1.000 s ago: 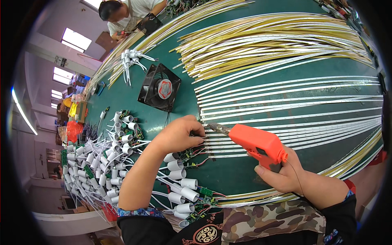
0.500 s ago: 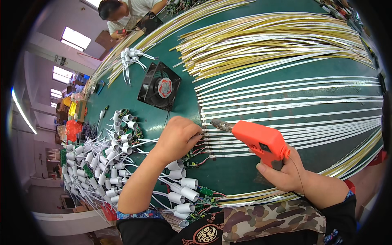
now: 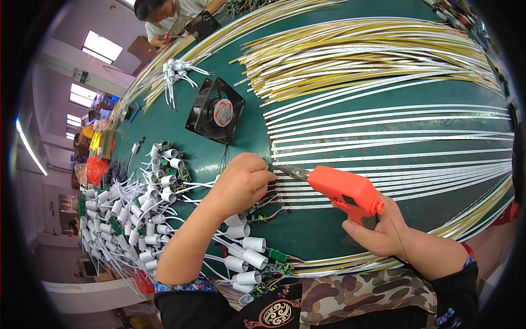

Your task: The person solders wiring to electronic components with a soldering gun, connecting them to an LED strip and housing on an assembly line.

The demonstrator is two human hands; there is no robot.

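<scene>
Now the right hand [image 3: 382, 234] grips the orange soldering gun [image 3: 345, 191] nearer the left hand [image 3: 240, 183], whose grasp is unclear.

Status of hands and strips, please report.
Right hand holds orange soldering tool, tip near ends of white strips. Left hand beside tip. Black fan farther off.

1. The green table [image 3: 318, 236] looked smooth, glossy in patches.
2. Toward its left edge, the white caps [image 3: 133, 237] seemed smooth plastic.
3. The orange tool [image 3: 345, 189] was plastic-bodied, its tip [image 3: 293, 172] metal (rough and darkened, too).
4. By the near edge, the camouflage apron [image 3: 356, 296] was matt cloth.
</scene>
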